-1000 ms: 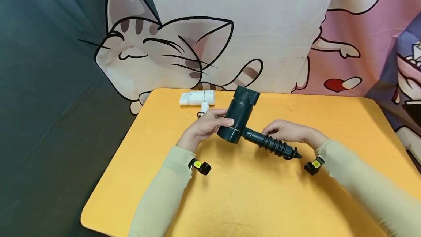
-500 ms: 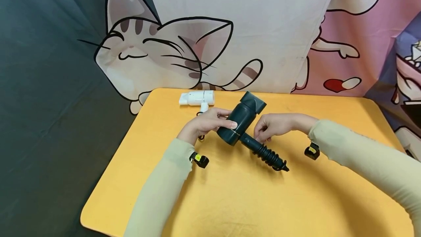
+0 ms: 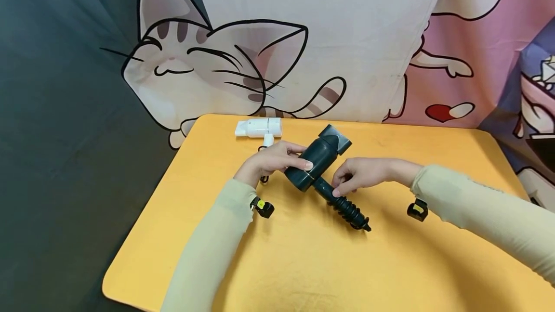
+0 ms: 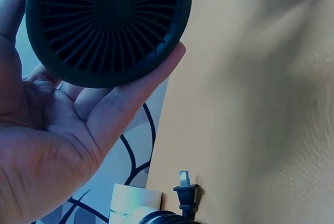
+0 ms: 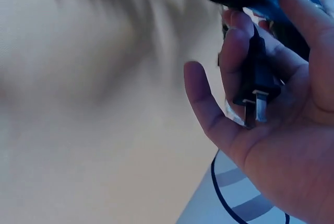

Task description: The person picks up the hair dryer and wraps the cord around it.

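Above the table, my left hand [image 3: 275,162] grips a black hair dryer [image 3: 318,157] round the rear of its barrel, thumb across the near side. The ribbed air intake [image 4: 112,10] fills the top of the left wrist view. The dryer's nozzle points up and to the right; its handle slants down right, wound with the coiled power cord [image 3: 347,207]. At the handle, my right hand [image 3: 366,173] has its thumb on the upper end of the coils. In the right wrist view, the two-pin plug [image 5: 258,80] lies in that hand's palm under curled fingers, the little finger held away.
A white hair dryer [image 3: 260,128] lies at the table's back edge, its black plug [image 4: 186,195] showing in the left wrist view. The yellow table [image 3: 303,264] meets a cat-printed curtain [image 3: 347,37] behind. Each wrist carries a small black camera.
The black hair dryer has turned, its handle end swinging down and left and the nozzle moving right. My right hand has moved left along the handle, the thumb coming onto the coils.
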A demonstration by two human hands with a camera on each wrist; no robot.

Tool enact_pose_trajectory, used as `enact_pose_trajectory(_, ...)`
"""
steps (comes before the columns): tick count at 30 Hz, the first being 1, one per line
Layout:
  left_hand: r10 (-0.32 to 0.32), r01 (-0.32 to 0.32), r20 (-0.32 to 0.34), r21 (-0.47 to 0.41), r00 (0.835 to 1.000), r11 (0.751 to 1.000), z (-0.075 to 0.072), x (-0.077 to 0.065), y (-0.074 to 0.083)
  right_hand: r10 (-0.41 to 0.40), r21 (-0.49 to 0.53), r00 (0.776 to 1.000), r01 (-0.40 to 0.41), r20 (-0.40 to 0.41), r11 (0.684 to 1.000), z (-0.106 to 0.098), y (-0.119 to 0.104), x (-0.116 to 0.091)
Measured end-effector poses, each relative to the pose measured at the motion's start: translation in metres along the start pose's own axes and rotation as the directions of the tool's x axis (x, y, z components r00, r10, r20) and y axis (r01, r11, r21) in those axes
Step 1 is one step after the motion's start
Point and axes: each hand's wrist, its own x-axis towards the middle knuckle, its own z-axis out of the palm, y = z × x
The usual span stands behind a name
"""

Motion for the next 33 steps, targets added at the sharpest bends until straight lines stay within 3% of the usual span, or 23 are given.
enact_pose_trajectory(9, 0.034, -0.036, 0.022, 0.084, 0.999, 0.996, 0.002, 0.004, 0.005, -0.036, -0.079, 0.995, 0.028, -0.097, 0.996, 0.011, 0.003, 0.004)
enact_pose_trajectory(17, 0.026, -0.03, 0.026, 0.133, 0.999, 0.991, 0.003, 0.009, 0.009, -0.045, -0.083, 0.99, 0.034, -0.136, 0.996, 0.019, 0.011, 0.004)
enact_pose_trajectory(29, 0.015, -0.023, 0.056, 0.145, 0.998, 0.989, 0.006, 0.017, 0.013, -0.008, 0.11, 0.984, 0.028, -0.18, 0.994, 0.031, 0.025, -0.002)
enact_pose_trajectory(33, 0.014, -0.022, 0.055, 0.155, 0.998, 0.988, 0.005, 0.019, 0.013, -0.016, 0.123, 0.978, 0.043, -0.207, 0.991, 0.035, 0.028, -0.004)
